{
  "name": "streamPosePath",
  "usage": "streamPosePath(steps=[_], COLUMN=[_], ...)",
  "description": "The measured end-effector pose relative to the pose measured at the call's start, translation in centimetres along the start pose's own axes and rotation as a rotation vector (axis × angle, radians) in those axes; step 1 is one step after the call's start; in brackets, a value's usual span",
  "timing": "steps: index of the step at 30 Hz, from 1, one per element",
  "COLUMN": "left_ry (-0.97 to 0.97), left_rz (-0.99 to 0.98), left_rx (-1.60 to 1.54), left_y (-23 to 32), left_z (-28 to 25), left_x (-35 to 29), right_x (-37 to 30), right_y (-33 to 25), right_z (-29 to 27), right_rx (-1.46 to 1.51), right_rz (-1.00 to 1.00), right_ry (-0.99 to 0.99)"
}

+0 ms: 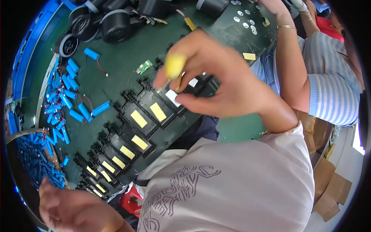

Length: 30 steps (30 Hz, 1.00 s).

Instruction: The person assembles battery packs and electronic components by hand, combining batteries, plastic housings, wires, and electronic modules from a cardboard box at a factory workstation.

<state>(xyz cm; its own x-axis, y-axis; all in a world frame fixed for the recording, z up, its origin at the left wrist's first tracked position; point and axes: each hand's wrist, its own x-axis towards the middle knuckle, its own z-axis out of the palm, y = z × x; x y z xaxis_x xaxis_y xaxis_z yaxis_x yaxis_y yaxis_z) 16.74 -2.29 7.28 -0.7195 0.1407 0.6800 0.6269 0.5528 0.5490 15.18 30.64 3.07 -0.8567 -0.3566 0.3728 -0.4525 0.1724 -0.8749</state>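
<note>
My right hand [220, 77] is raised over the row of black plastic housings [148, 104], its fingers curled toward the thumb. A small yellow piece [175, 66], blurred by motion, is at its fingertips. Just beyond the thumb, a white pad [172, 98] shows on one housing. Several nearer housings carry yellow rectangular pads [139, 119]. At the lower left, my left hand [69, 210] is beside a bin of blue cylindrical battery cells [38, 162]. It is blurred, and its fingers are partly hidden.
Loose blue cells with wires [71, 83] lie on the green table [123, 62]. Black round units [116, 25] crowd the far side. A small green circuit board [144, 67] and round white discs [247, 19] lie beyond the housings. A person in a striped top [328, 77] sits at right, near cardboard boxes [328, 185].
</note>
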Motion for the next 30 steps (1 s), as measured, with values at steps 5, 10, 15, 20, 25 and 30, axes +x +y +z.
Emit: streamPosePath(steps=[5,10,15,20,25,30], left_ry=[-0.733,-0.752,-0.713,-0.702,-0.715,-0.694], left_rz=[0.054,0.079,0.069,0.067,0.086,0.099], left_rx=[0.073,0.054,-0.013,-0.002,0.008,0.011], left_y=[0.7,-0.9,-0.9,-1.3,-1.2,-1.2], left_z=[10.8,13.9,14.5,14.5,14.3,14.5], left_x=[-0.6,-1.3,-1.2,-1.4,-1.5,-1.5], right_x=[-0.1,0.6,0.2,-0.1,-0.2,-0.9], right_y=[1.6,1.5,2.4,2.6,1.3,2.7], right_z=[2.5,3.9,4.5,4.5,3.9,4.9], right_rx=[-0.435,-0.512,-0.487,-0.521,-0.511,-0.623], right_rz=[0.046,0.004,0.005,-0.054,0.092,-0.163], right_ry=[-0.392,-0.569,-0.568,-0.572,-0.652,-0.595])
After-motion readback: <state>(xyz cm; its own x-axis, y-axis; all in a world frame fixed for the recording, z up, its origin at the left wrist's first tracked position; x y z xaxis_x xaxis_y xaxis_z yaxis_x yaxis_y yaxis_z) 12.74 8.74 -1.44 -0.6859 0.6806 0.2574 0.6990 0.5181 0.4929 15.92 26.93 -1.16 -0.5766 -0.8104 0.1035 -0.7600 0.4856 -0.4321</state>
